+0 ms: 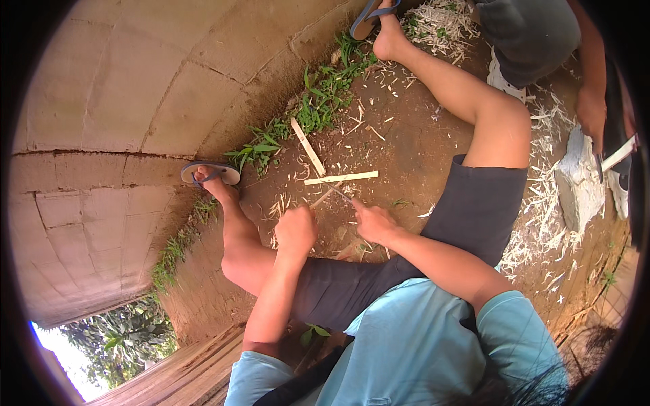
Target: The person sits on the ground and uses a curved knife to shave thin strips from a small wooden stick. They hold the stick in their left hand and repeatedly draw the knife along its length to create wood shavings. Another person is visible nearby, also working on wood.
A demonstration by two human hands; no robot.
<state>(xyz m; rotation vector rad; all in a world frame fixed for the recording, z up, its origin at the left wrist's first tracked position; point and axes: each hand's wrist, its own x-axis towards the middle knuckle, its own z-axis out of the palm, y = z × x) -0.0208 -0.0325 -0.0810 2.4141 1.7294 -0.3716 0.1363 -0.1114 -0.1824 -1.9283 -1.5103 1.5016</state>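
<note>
My left hand (296,229) is closed round one end of a thin wooden stick (323,197), which slants up and to the right. In my right hand (374,223), closed as well, is a knife (344,195), its narrow blade pointing up-left and meeting the stick's far end. Just beyond both hands, a pale flat wooden strip (352,176) lies crosswise on the ground. A second wooden strip (308,147) slants away from it toward the plants by the wall. My fingers hide the stick's near end and most of the knife's handle.
A block wall (149,95) rises at the left, with green weeds (318,101) along its foot. Wood shavings (531,223) litter the brown dirt (399,149). At the right, another person's hand (591,118) works a blade on a wooden piece (619,154) beside a whitish block (580,183).
</note>
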